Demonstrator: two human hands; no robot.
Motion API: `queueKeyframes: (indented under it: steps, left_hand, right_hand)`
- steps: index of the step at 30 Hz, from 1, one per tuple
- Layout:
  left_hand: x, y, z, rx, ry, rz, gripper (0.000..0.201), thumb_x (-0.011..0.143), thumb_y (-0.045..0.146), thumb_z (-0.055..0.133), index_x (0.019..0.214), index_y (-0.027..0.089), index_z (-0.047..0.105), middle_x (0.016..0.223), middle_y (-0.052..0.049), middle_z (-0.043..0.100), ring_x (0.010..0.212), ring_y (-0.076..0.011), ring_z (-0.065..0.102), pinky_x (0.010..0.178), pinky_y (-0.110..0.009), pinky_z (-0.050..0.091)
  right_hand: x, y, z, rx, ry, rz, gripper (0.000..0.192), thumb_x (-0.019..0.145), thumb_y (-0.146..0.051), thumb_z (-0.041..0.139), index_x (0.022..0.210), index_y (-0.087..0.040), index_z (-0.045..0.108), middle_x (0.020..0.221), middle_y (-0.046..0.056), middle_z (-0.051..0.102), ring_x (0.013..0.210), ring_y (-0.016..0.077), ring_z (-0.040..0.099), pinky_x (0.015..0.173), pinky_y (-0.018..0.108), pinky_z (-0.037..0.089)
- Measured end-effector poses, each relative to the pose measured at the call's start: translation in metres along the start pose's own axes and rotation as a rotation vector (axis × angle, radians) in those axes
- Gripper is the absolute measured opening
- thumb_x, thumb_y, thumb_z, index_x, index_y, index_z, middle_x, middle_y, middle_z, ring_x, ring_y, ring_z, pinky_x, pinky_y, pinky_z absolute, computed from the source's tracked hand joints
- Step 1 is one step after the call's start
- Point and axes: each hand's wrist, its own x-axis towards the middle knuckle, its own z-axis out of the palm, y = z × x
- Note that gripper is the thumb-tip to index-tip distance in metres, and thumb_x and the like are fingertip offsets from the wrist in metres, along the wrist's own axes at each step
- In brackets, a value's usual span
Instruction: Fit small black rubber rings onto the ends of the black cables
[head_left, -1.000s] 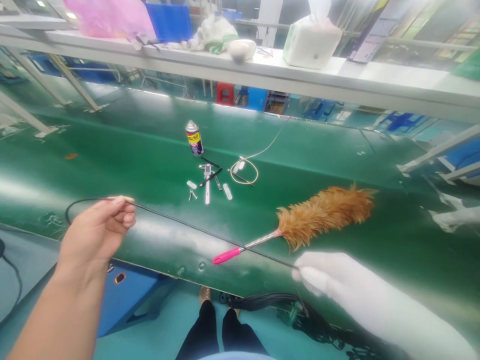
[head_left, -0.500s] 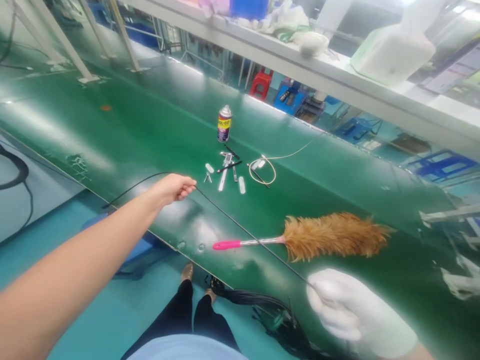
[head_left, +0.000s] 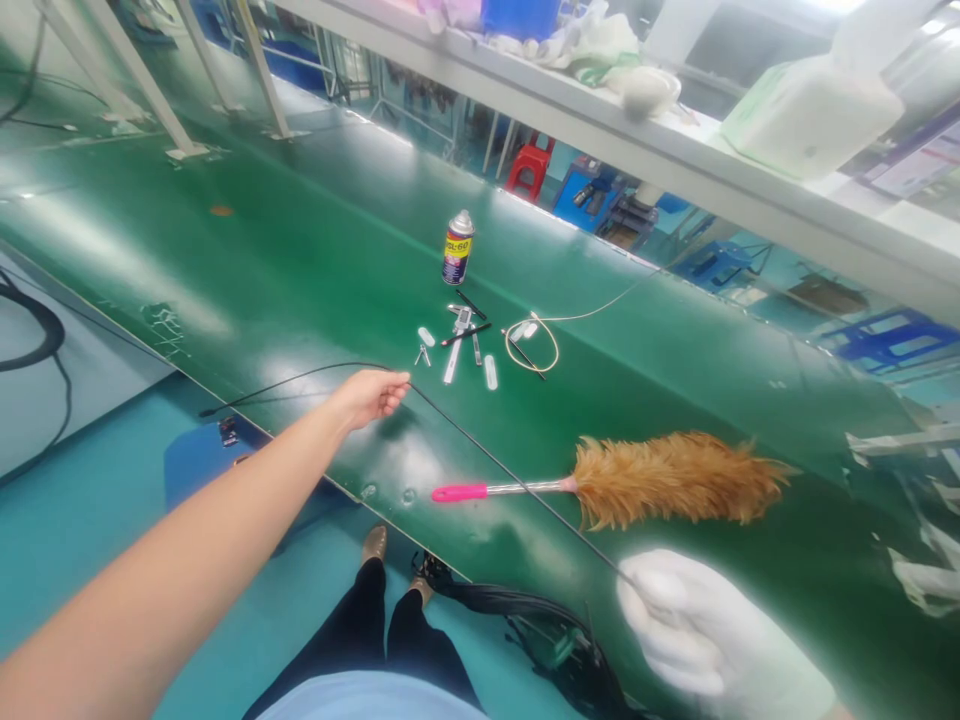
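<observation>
A thin black cable [head_left: 495, 463] is stretched taut between my two hands above the green conveyor belt [head_left: 300, 250]. My bare left hand [head_left: 369, 394] pinches it near the middle of the belt, and its free end trails left past the belt's front edge. My right hand [head_left: 686, 620], in a white glove, is closed on the cable's other end at the lower right. A brown feather duster [head_left: 675, 478] with a pink handle [head_left: 459, 492] lies on the belt under the cable.
A spray can [head_left: 457, 248] stands mid-belt, with small metal tools [head_left: 459, 340] and a coiled beige wire [head_left: 534, 345] beside it. A white shelf [head_left: 712, 180] runs above the belt's far side. A bundle of black cables [head_left: 540, 625] lies on the floor by my feet.
My left arm has stretched out and carried the cable further from me, towards the small tools. The view has swung left and down. Both hands keep their hold.
</observation>
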Motion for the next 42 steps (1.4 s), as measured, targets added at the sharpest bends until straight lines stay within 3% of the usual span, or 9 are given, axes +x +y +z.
queueKeyframes:
  steps: [3, 5, 8, 11, 15, 24, 31, 37, 42]
  left_hand:
    - [-0.016, -0.014, 0.011, 0.011, -0.081, -0.054, 0.034, 0.079, 0.042, 0.061, 0.076, 0.008, 0.067, 0.064, -0.008, 0.064, 0.046, -0.011, 0.054, 0.044, -0.022, 0.044]
    - [-0.038, -0.033, 0.033, 0.038, -0.2, -0.111, 0.039, 0.079, 0.045, 0.06, 0.081, 0.006, 0.068, 0.069, -0.011, 0.065, 0.051, -0.014, 0.058, 0.047, -0.025, 0.046]
    - [-0.08, -0.069, 0.079, 0.066, -0.587, -0.129, 0.029, 0.077, 0.033, 0.067, 0.094, 0.01, 0.068, 0.079, -0.009, 0.066, 0.058, -0.0117, 0.059, 0.055, -0.022, 0.047]
    - [-0.115, -0.092, 0.119, -0.132, -0.767, -0.12, 0.03, 0.075, 0.028, 0.069, 0.102, 0.014, 0.066, 0.08, -0.004, 0.063, 0.057, -0.0083, 0.056, 0.057, -0.021, 0.045]
    - [-0.128, -0.092, 0.142, -0.351, -0.67, 0.022, 0.026, 0.08, 0.032, 0.064, 0.098, 0.013, 0.065, 0.073, -0.002, 0.06, 0.055, -0.0077, 0.054, 0.056, -0.021, 0.044]
    - [-0.118, -0.073, 0.149, 0.044, -0.478, 0.239, 0.017, 0.079, 0.028, 0.063, 0.08, 0.012, 0.069, 0.064, 0.0, 0.058, 0.055, -0.0068, 0.048, 0.055, -0.019, 0.038]
    - [-0.099, -0.034, 0.126, 0.048, -0.3, 0.361, 0.019, 0.073, 0.031, 0.068, 0.077, 0.013, 0.07, 0.057, 0.002, 0.055, 0.053, -0.0078, 0.047, 0.054, -0.02, 0.038]
    - [-0.105, -0.029, 0.134, 0.115, -0.293, 0.37, 0.021, 0.073, 0.032, 0.068, 0.078, 0.012, 0.07, 0.058, 0.0, 0.057, 0.053, -0.0087, 0.05, 0.054, -0.021, 0.04]
    - [-0.087, 0.007, 0.117, 0.063, -0.197, 0.431, 0.022, 0.068, 0.031, 0.072, 0.077, 0.012, 0.068, 0.06, 0.002, 0.055, 0.053, -0.0061, 0.047, 0.053, -0.018, 0.039]
  right_hand:
    - [0.007, -0.002, 0.0, -0.004, -0.003, -0.012, 0.031, 0.089, -0.032, 0.048, 0.075, -0.01, 0.065, 0.037, -0.01, 0.023, 0.028, 0.0019, 0.016, 0.029, 0.014, 0.021]
    - [0.013, -0.004, 0.001, -0.001, -0.024, -0.007, 0.032, 0.089, -0.033, 0.048, 0.076, -0.009, 0.065, 0.036, -0.01, 0.024, 0.027, 0.0021, 0.016, 0.028, 0.014, 0.021]
    - [0.024, -0.008, 0.003, -0.002, -0.059, 0.011, 0.031, 0.086, -0.034, 0.051, 0.076, -0.008, 0.065, 0.036, -0.01, 0.026, 0.027, 0.0019, 0.016, 0.028, 0.015, 0.022]
    - [0.031, -0.011, 0.006, -0.004, -0.062, 0.01, 0.032, 0.086, -0.034, 0.051, 0.077, -0.007, 0.065, 0.036, -0.01, 0.026, 0.027, 0.002, 0.015, 0.028, 0.016, 0.022]
    - [0.035, -0.012, 0.013, -0.054, -0.072, 0.033, 0.032, 0.086, -0.035, 0.05, 0.08, -0.007, 0.064, 0.037, -0.01, 0.028, 0.028, 0.0023, 0.017, 0.029, 0.016, 0.021]
    - [0.054, -0.018, 0.03, -0.276, 0.134, -0.058, 0.038, 0.086, -0.042, 0.051, 0.097, -0.007, 0.063, 0.06, 0.001, 0.056, 0.037, 0.007, 0.046, 0.036, 0.02, 0.039]
    - [0.034, -0.026, 0.038, -0.62, 0.199, -0.178, 0.032, 0.09, -0.037, 0.045, 0.087, -0.01, 0.063, 0.062, -0.001, 0.052, 0.041, 0.0041, 0.043, 0.041, 0.017, 0.036]
    - [0.045, -0.026, 0.049, -0.553, 0.227, -0.237, 0.033, 0.089, -0.038, 0.046, 0.09, -0.01, 0.063, 0.063, -0.002, 0.051, 0.039, 0.0039, 0.042, 0.038, 0.016, 0.034]
    - [0.031, -0.021, 0.041, -0.452, 0.21, -0.232, 0.033, 0.088, -0.038, 0.046, 0.083, -0.009, 0.062, 0.062, -0.001, 0.051, 0.039, 0.004, 0.043, 0.038, 0.017, 0.036]
